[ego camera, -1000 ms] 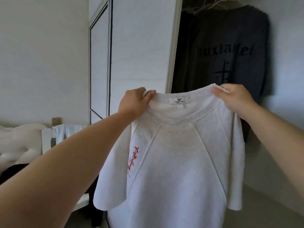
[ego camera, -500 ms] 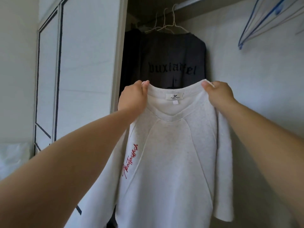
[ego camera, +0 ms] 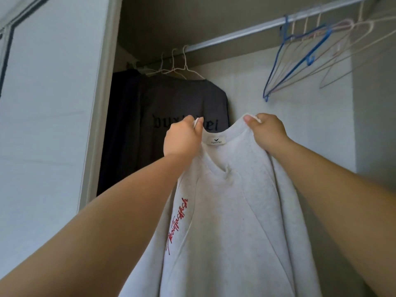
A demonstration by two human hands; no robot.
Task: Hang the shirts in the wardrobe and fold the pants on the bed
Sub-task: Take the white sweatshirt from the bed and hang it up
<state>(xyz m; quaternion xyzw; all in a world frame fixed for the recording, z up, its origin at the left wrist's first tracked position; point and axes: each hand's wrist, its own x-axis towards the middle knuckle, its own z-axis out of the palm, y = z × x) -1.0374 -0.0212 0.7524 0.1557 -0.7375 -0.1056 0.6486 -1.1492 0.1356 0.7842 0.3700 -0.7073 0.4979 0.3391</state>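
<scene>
Overhead, rail (ego camera: 246,32) with hangers (ego camera: 308,58), dark shirt (ego camera: 171,99); left hand (ego camera: 182,140), right hand (ego camera: 267,131) pinch white shirt (ego camera: 231,211).

Wardrobe (ego camera: 300,129) w/ white door (ego camera: 49,125) on L, metal rail (ego camera: 235,34) overhead

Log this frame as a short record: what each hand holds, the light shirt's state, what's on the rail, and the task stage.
left hand: pinches the white shirt at one side of its collar
right hand: pinches the other side of the collar
white shirt: held up in front of the open wardrobe, below the rail, not on it
rail: dark shirt hangs at left; empty hangers, including a blue hanger, at right
hanger inside white shirt: cannot tell
stage: shirt not yet hung
</scene>
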